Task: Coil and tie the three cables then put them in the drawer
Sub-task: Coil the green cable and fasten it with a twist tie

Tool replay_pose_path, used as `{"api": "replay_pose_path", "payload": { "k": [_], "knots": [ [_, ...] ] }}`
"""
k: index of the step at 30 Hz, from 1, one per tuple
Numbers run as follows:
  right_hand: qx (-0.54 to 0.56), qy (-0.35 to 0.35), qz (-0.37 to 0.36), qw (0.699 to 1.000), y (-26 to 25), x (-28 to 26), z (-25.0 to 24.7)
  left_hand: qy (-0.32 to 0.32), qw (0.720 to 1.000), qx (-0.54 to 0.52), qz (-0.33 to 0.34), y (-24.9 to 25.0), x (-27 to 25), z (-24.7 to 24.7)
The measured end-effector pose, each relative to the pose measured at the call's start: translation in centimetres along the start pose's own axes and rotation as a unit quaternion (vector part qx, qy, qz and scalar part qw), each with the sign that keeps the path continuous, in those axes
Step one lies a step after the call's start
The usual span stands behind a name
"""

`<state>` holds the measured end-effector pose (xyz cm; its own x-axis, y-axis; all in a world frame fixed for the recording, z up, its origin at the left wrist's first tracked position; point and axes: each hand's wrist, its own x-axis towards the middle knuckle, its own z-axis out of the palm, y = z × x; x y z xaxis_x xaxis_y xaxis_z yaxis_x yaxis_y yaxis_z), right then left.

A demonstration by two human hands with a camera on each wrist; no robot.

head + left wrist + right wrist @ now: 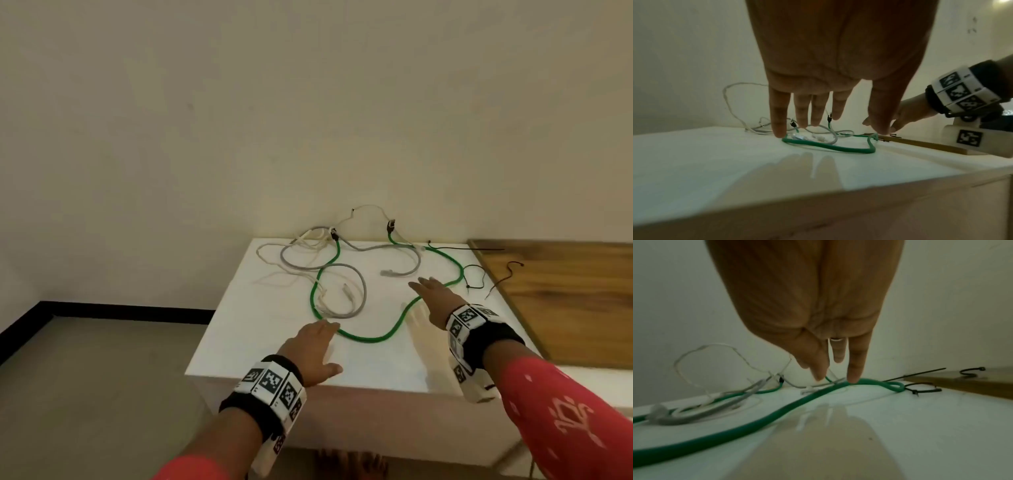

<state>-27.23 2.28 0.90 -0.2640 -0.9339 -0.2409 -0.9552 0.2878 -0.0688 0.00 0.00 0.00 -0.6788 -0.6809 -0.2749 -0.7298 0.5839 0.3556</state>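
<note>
Three loose cables lie tangled on the white cabinet top: a green cable looping across the middle, a grey cable and a thin white cable near the wall. My left hand hovers flat with straight fingers over the near bend of the green cable. My right hand reaches forward, fingers straight, close over the green cable's right stretch. Neither holds anything.
Black zip ties lie at the cabinet's right edge, and one on the wooden surface beside it. The wall stands right behind the cables. Grey floor lies to the left.
</note>
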Motion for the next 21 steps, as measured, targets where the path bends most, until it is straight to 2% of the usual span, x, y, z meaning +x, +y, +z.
{"api": "replay_pose_path", "payload": {
  "k": [6, 11, 14, 17, 21],
  "knots": [
    [0.003, -0.011, -0.012, 1.000, -0.4, 1.6, 1.2, -0.042, 0.999, -0.005, -0.015, -0.2, 0.9, 1.1],
    [0.019, 0.089, -0.053, 0.994, -1.8, -0.3, 0.4, -0.017, 0.999, -0.036, -0.004, 0.1, 0.1, 1.1],
    [0.038, 0.150, -0.108, 0.982, -3.8, -2.5, -0.6, 0.034, 0.997, -0.073, 0.019, 1.3, -0.7, 0.8],
    [0.056, 0.190, -0.163, 0.967, -6.2, -5.0, -1.5, 0.119, 0.985, -0.116, 0.042, 2.9, -1.6, 0.3],
    [0.061, 0.238, -0.245, 0.938, -8.9, -8.3, -2.2, 0.223, 0.965, -0.137, 0.037, 4.4, -3.4, -0.8]
  ]
}}
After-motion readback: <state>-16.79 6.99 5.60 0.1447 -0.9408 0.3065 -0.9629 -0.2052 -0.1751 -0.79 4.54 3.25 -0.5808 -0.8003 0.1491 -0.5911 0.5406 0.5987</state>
